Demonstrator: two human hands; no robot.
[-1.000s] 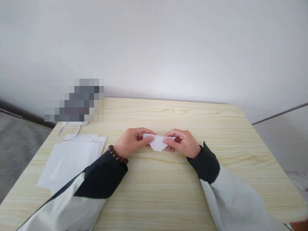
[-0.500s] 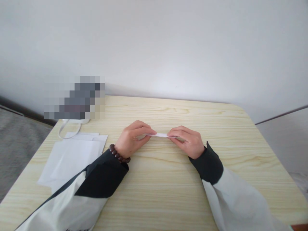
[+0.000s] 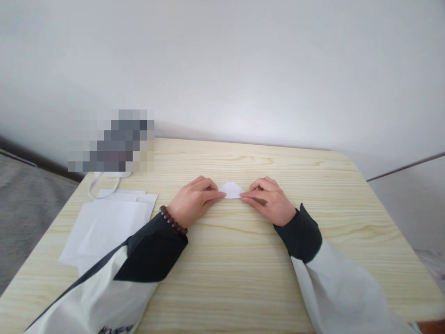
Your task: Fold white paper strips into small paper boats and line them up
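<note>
On my head view, the left grip (image 3: 191, 200) pinches the left corner of a small folded white paper (image 3: 232, 189) between thumb and fingers; the right grip (image 3: 273, 200) pinches the right corner likewise; the paper spans the gap between them, peak pointing away, over the middle of the wood-grain table (image 3: 229, 269); I cannot tell whether it touches the surface; loose white sheets (image 3: 100, 227) lie overlapped at the table's left side, near a white cable (image 3: 91, 190).

Pale grey sleeves (image 3: 351, 287), black cuffs (image 3: 153, 257), left-side bracelet (image 3: 174, 221) of dark round beads — dark lettering (image 3: 116, 329), apparently partly cropped
</note>
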